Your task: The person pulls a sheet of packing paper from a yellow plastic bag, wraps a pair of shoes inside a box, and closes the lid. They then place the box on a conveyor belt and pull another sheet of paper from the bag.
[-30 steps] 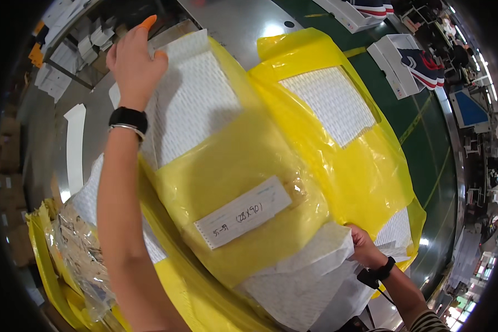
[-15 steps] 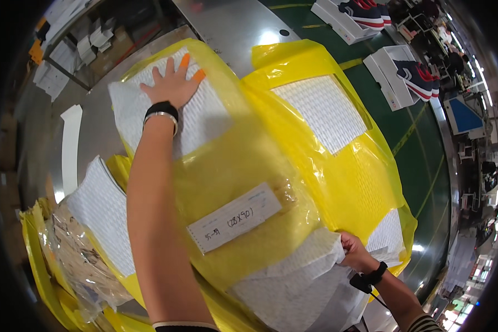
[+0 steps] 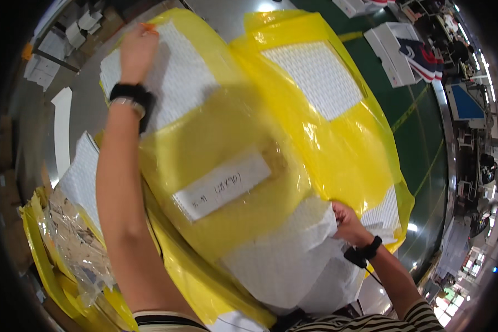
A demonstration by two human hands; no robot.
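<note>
My left hand (image 3: 137,48) has its fingers, orange covers on some tips, curled together at the far left edge of a white patterned sheet (image 3: 180,77) and yellow plastic wrap (image 3: 193,27). What they grip there is hidden. At the near right, my right hand (image 3: 347,222) pinches the edge of a thin white sheet (image 3: 282,260), which spreads loosely toward my body. Between both hands lies translucent yellow plastic with a white paper label (image 3: 221,185) on it. Another yellow-wrapped bundle (image 3: 354,160) lies to the right, a white patterned patch (image 3: 318,77) showing.
Left are a white paper strip (image 3: 62,133) and crumpled clear plastic (image 3: 83,243) over brown material. Papers and boxes (image 3: 83,30) fill a rack at the far left. Across the green surface (image 3: 393,99), a white shoebox (image 3: 390,52) stands beside dark shoes (image 3: 420,58).
My left hand, flat with fingers spread before, has moved away to the far left edge and closed. My right hand keeps its pinch on the sheet. The whole view has shifted slightly.
</note>
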